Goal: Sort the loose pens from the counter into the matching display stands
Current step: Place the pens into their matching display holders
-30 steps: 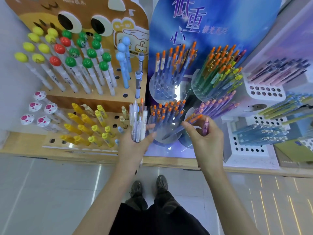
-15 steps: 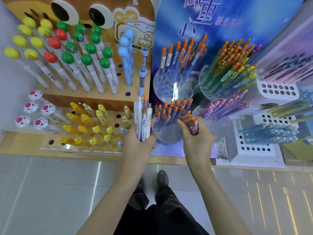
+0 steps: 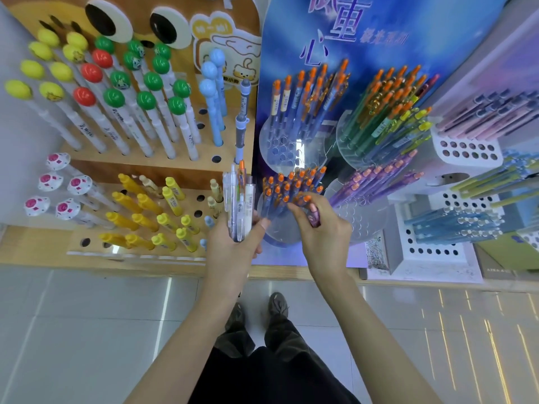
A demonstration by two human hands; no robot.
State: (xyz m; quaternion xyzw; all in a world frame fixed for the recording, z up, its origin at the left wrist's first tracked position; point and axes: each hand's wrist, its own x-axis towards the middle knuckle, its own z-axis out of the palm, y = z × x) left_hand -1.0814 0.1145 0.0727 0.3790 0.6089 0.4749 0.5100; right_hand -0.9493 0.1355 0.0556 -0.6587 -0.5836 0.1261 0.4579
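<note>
My left hand [image 3: 233,246] grips a bunch of loose pens [image 3: 239,199], mostly clear and white, one with an orange top, held upright in front of the stands. My right hand [image 3: 322,231] holds a purple pen [image 3: 314,214] in its curled fingers, and its thumb and forefinger pinch an orange-capped blue pen [image 3: 303,198] at the near edge of the clear round stand [image 3: 274,231]. That stand holds several blue pens with orange caps [image 3: 291,185]. A second clear stand with purple pens [image 3: 376,182] stands just right of my right hand.
A wooden stand [image 3: 145,167] on the left holds ball-topped and yellow pens. Clear stands with blue and green pens [image 3: 388,112] rise behind. White perforated holders [image 3: 431,243] are on the right. The counter's front edge [image 3: 175,269] runs below my hands, tiled floor beneath.
Both hands have come closer together at the orange-capped stand. My right hand moved left from the purple-pen stand, and its fingertips now pinch an orange-capped pen, with the purple pen still in it.
</note>
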